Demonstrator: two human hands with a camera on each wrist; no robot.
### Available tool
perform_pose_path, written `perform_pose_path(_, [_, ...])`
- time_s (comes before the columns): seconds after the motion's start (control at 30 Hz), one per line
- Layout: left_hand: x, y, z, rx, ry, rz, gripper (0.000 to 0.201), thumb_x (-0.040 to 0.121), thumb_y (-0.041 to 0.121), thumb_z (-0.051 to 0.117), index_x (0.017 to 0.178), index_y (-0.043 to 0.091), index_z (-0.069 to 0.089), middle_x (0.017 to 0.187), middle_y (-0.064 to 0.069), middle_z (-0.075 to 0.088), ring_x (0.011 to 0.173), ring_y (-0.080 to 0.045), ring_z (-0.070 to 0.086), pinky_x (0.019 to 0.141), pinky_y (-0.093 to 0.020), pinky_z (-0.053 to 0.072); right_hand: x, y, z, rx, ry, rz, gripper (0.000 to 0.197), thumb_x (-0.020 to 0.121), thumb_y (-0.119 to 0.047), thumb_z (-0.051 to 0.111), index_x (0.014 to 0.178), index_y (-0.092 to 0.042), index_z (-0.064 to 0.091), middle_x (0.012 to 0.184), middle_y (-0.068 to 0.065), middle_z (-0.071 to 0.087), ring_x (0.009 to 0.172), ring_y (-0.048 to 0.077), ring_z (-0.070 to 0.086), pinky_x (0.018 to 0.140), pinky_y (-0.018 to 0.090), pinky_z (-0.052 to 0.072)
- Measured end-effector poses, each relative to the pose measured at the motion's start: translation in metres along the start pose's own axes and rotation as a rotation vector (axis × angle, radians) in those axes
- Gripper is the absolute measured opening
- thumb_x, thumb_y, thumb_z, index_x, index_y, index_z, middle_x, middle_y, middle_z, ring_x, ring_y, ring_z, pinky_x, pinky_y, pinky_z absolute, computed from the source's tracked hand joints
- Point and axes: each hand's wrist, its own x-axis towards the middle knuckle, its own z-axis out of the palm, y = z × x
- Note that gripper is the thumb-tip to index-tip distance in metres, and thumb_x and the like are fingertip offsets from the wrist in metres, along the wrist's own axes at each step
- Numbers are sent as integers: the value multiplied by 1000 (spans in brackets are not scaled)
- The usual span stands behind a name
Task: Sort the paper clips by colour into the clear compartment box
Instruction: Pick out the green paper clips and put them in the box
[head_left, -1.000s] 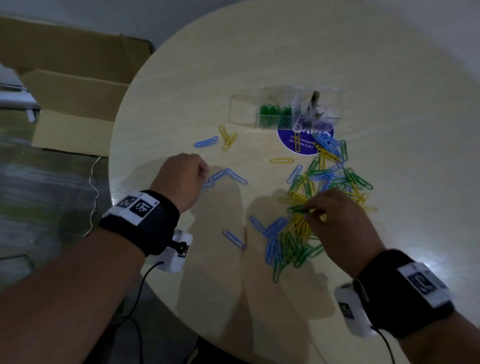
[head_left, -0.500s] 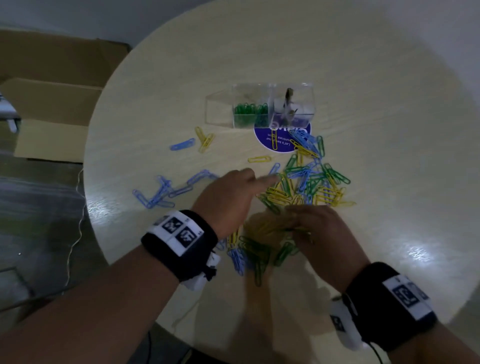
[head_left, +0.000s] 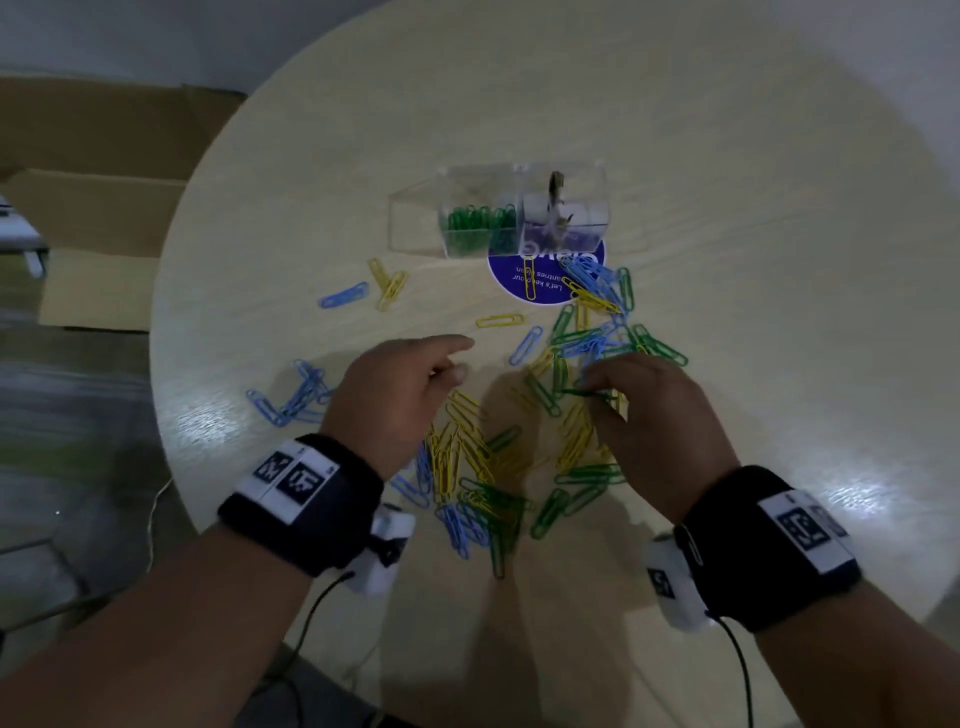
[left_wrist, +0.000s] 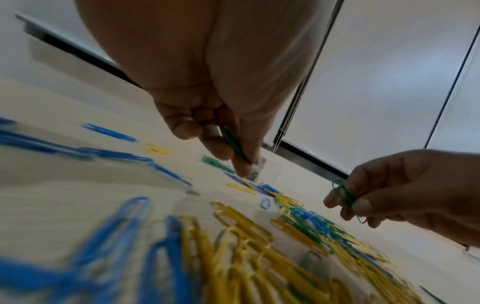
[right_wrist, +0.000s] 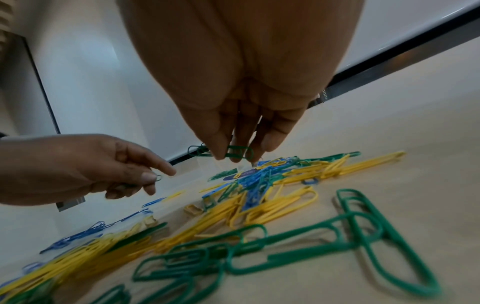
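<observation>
Clear compartment box (head_left: 415, 221), rigid, green already in one cell, behind scattered paper clips (head_left: 483, 457): light, springy, slippery, tangling, best pinched mid-loop; right hand (head_left: 657, 415) pinching green clips, left hand (head_left: 397, 400) likewise.

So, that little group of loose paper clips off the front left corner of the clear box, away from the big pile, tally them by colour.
blue plastic-coated wire paper clip: 1
yellow plastic-coated wire paper clips: 2
Total: 3
</observation>
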Motion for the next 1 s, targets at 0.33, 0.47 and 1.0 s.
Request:
perform_pose_path(0.33, [11,17,41,360,-176,322,44,76,2,64,114,24,70,77,-3,57,74,-30,51,56,-38,48,9,23,2,-108,-217,-53,20,66,-15,70,82,-27,67,117,-11,68,106,26,53,89,32,40])
perform_pose_path(0.47, [4,-3,29,304,-136,195,38,86,5,61,114,29,70,84,-2,65,81,-30,57,66,-36,48,12,35,-3,-65,-199,-21,22,62,-12,74,79,-25,70,123,-7,66,109,25,55,92,30,38])
perform_pose_path(1.0, [22,6,18,318,-237,234,15,85,19,69,98,19,76,86,-7,64,84,-31,62,70,-34,46,38,-10,10,-82,-161,311,19,80,-21,61,97,-21,68,96,8,71,93,32,63,76,34,51])
